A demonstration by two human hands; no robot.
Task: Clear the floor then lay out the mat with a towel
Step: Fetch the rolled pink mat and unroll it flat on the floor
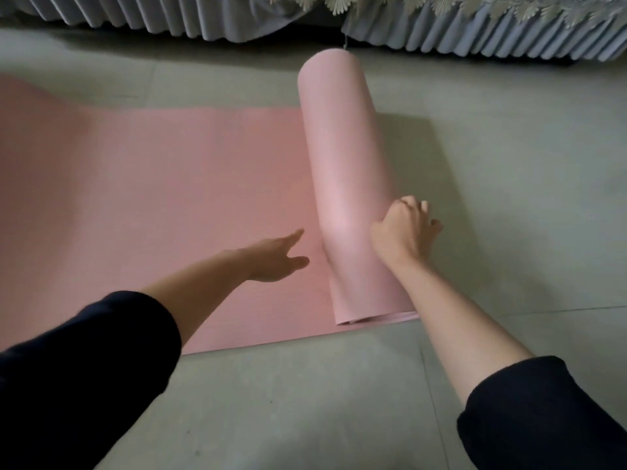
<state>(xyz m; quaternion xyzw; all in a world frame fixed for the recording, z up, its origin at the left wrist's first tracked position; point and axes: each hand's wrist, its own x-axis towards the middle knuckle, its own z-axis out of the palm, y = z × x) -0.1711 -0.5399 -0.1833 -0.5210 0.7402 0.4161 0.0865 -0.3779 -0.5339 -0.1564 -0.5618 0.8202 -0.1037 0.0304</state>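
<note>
My left hand hovered over the flat part of the pink foam mat, its grip open, fingers spread and pointing toward the roll, closed on nothing; whether the palm touched the mat surface I could not tell. The sleeve of my dark top was pushed up my left forearm.

The unrolled stretch of the mat lay on the pale grey floor and ran off the left edge of the view, its near edge slanting across in front of me. To its right sat the part not yet unrolled, a thick pink roll, with its long axis running away from me toward the far side, tilted slightly leftward at the top. Its near end showed the spiral edge of the layers.

My right hand was on the right flank of the roll near its near end, grip loosely curled with the fingers bent over the far side, pressing against it rather than wrapped around it.

Beyond the roll's far end a pleated grey bed skirt hung down to the floor, with pale leaf-shaped trim above it. The floor to the right of the roll showed only tile seams.
</note>
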